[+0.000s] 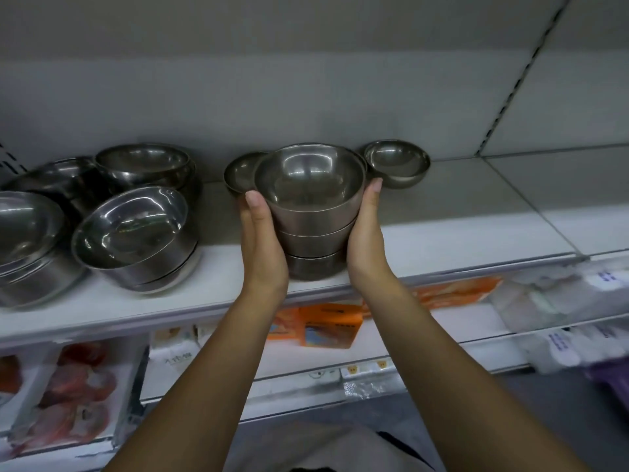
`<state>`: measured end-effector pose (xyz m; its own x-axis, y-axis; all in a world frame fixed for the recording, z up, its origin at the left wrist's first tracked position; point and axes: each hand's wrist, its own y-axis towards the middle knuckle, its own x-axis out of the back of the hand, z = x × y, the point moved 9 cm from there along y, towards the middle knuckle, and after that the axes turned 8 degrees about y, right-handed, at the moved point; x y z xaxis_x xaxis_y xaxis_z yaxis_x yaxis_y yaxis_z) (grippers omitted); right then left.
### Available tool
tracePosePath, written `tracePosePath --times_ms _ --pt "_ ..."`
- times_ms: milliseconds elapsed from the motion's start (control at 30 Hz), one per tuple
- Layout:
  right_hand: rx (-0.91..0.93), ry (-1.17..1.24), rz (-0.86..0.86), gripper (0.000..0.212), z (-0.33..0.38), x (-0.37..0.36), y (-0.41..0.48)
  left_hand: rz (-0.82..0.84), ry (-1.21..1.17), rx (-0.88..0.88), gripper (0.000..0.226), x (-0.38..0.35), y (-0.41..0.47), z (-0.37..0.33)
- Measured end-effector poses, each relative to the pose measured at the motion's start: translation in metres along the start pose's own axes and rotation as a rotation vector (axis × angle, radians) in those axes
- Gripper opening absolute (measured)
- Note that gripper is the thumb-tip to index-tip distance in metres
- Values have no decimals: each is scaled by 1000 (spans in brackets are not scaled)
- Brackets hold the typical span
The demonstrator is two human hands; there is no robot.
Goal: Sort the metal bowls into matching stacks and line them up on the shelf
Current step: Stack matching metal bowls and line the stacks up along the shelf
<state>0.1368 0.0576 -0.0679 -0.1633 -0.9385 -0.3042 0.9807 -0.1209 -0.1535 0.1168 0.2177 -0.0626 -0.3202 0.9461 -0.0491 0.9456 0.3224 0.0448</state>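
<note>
A stack of three matching metal bowls (311, 212) stands near the front edge of the white shelf (442, 240). My left hand (260, 243) presses its left side and my right hand (367, 233) presses its right side, palms flat against the stack. Behind the stack, a small bowl (238, 173) sits at the left and another small bowl (396, 163) at the right. Wider bowls lie in loose, tilted piles at the left: one pile (136, 236) in front, one (146, 163) at the back, and one (27, 247) at the far left.
The shelf's right part is bare up to a slotted upright (510, 86). Below the shelf edge, a lower shelf holds orange packets (326, 325), white packets (561, 301) and red-printed packs (78, 396).
</note>
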Motion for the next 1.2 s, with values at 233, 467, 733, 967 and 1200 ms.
tracePosePath --times_ms 233,467,733,967,1200 --pt "37 13 -136 55 19 18 3 68 70 -65 46 -23 0 -23" --pt "52 54 -304 71 47 81 -6 188 90 -31 73 -89 -1 -31" --pt "101 75 -552 80 76 198 -33 401 110 15 75 -203 -48 -28" --pt "146 12 -699 64 115 309 -58 512 154 16 54 -313 -97 -28" --pt "159 49 -811 57 154 433 -82 610 152 43 39 -431 -166 -30"
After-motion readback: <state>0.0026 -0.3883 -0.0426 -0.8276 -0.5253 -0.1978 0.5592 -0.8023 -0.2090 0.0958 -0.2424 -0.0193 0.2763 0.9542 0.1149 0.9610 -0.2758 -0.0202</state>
